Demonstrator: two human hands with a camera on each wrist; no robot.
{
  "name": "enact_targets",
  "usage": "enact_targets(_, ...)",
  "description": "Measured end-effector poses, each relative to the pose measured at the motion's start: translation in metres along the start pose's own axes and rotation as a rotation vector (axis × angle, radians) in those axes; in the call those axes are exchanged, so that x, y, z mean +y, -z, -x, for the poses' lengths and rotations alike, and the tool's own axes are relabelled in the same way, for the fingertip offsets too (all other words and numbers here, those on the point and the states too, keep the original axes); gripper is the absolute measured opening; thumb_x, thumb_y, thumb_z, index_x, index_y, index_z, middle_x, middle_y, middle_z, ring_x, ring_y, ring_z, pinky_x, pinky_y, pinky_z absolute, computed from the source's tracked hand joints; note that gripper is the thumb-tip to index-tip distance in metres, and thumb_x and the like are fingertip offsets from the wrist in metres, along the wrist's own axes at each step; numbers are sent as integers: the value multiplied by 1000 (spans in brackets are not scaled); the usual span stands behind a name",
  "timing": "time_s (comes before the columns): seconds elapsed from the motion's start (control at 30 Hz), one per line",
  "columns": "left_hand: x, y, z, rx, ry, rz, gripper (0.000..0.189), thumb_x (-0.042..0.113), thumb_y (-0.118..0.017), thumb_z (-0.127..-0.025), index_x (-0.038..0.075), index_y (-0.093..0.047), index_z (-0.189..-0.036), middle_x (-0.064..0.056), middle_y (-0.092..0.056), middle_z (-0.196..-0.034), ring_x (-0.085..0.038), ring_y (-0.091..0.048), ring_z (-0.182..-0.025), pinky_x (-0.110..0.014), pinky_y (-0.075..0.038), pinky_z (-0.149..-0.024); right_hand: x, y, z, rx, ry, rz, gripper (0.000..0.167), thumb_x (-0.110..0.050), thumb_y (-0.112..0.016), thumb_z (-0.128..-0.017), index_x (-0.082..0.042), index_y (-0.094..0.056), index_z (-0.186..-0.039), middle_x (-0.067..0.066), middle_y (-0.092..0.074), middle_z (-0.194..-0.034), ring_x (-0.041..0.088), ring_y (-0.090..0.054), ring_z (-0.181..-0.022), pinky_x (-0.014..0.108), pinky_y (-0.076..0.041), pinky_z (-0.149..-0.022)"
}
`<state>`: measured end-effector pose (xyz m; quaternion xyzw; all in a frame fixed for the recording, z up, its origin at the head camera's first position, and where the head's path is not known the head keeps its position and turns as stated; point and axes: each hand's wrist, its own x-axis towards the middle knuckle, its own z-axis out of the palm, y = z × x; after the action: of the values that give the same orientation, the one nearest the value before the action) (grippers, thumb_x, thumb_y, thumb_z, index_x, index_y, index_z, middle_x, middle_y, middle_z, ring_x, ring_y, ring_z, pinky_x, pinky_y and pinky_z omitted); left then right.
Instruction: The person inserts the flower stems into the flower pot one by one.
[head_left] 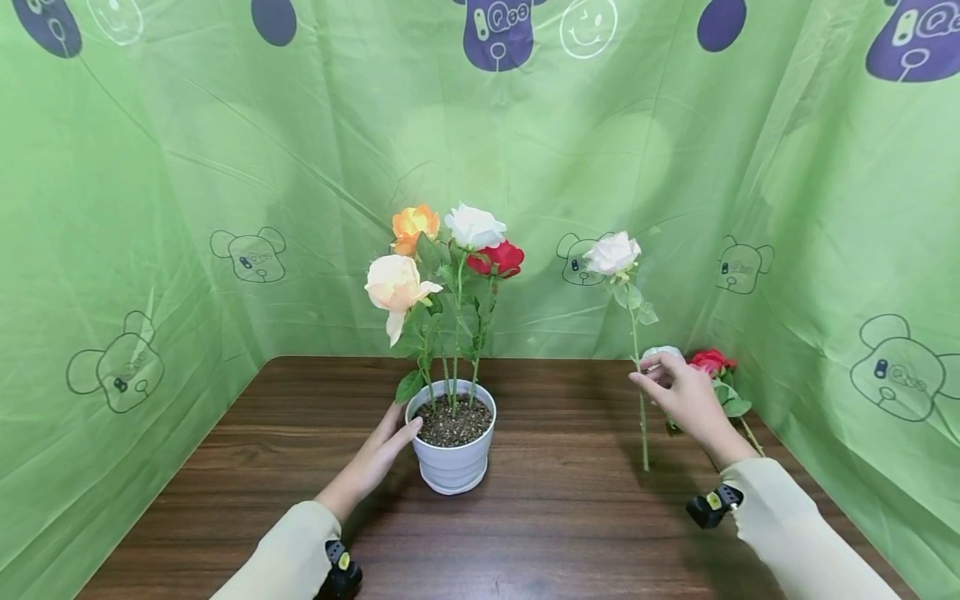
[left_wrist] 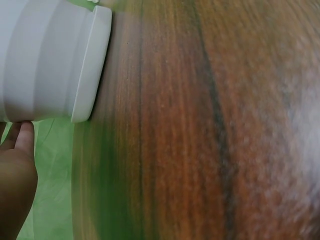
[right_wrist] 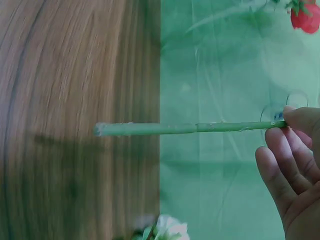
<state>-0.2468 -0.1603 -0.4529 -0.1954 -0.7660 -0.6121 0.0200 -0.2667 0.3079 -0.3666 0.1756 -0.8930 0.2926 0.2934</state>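
Note:
A white flower pot point(head_left: 453, 462) filled with dark soil point(head_left: 457, 425) stands on the table, on a white saucer. Upright in it are a peach rose point(head_left: 395, 283), an orange rose point(head_left: 415, 227), a white rose point(head_left: 474, 227) and a red rose point(head_left: 498, 259). My left hand point(head_left: 382, 446) rests against the pot's left side, thumb near the rim, fingers partly hidden behind it. To the right, my right hand point(head_left: 678, 392) pinches the stem of another white rose point(head_left: 613, 253), held nearly upright. Its cut stem point(right_wrist: 165, 128) shows in the right wrist view.
On the table's right side, beyond my right hand, lie a red rose point(head_left: 711, 361) and a whitish flower point(head_left: 663, 353) with leaves. Green printed cloth point(head_left: 337, 150) hangs behind and at both sides of the brown wooden table point(head_left: 547, 500).

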Motion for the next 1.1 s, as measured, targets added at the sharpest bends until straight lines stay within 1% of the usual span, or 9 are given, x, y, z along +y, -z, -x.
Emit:
enact_targets(0.17,0,0,0,-1,-12,1,64,28,-47,-107,10,-18,-160,-16,-19,-164,-30,-14,-149,-53,-12,-118,-23,-11,-9,-8,2,-101,17,-14,-75,-92,-3,-66,-101,1,-70,-75,11,-64,-64,23,-50,-57)
enact_targets(0.33,1,0,0,3,-23,5,64,27,-48,-106,8,-19,-160,-16,-22,-163,-30,-16,-149,-52,-13,-118,-47,-21,-17,-6,23,-193,16,-15,-74,-93,-7,-65,-104,2,-69,-76,16,-65,-63,23,-50,-56)
enact_targets(0.5,2,0,0,4,-14,0,65,28,-48,-106,7,-18,-160,-17,-21,-163,-30,-15,-149,-52,-13,-118,-71,-28,-25,-2,43,-306,17,-15,-74,-93,-10,-64,-106,1,-68,-76,16,-63,-63,24,-49,-55)
enact_targets(0.57,2,0,0,4,-9,-5,66,28,-48,-106,7,-18,-160,-17,-20,-163,-30,-15,-149,-52,-13,-118,-80,-30,-27,3,57,-337,17,-14,-74,-93,-11,-64,-106,1,-69,-77,16,-63,-63,24,-50,-55)
enact_targets(0.67,3,0,0,4,-4,-5,66,29,-49,-106,8,-16,-160,-17,-19,-163,-30,-14,-149,-52,-12,-118,-93,-33,-31,18,76,-359,17,-11,-75,-92,-10,-65,-106,3,-69,-77,21,-65,-63,24,-50,-56)
enact_targets(0.77,3,0,0,4,-1,-4,66,29,-49,-106,8,-17,-160,-17,-20,-163,-30,-14,-149,-52,-13,-118,-113,-33,-35,30,91,-375,17,-6,-74,-91,-6,-65,-106,8,-70,-78,25,-65,-64,24,-50,-57)
enact_targets(0.93,2,0,0,2,-7,-3,66,29,-48,-106,9,-17,-160,-16,-19,-164,-30,-14,-149,-52,-12,-118,-158,-23,-39,19,125,-451,16,1,-71,-92,1,-63,-105,15,-69,-80,26,-65,-66,24,-50,-58)
enact_targets(1.0,1,0,-1,-1,-9,0,66,28,-48,-106,8,-17,-160,-16,-19,-164,-30,-14,-149,-52,-12,-118,-170,-21,-42,17,149,-483,16,3,-70,-91,2,-62,-105,16,-69,-79,27,-65,-65,24,-51,-59)
enact_targets(1.1,0,0,0,-3,-7,5,65,29,-48,-106,9,-17,-160,-16,-19,-164,-29,-14,-149,-52,-12,-118,-182,-24,-46,20,194,-521,15,5,-69,-91,3,-62,-104,16,-68,-78,30,-64,-64,25,-50,-58)
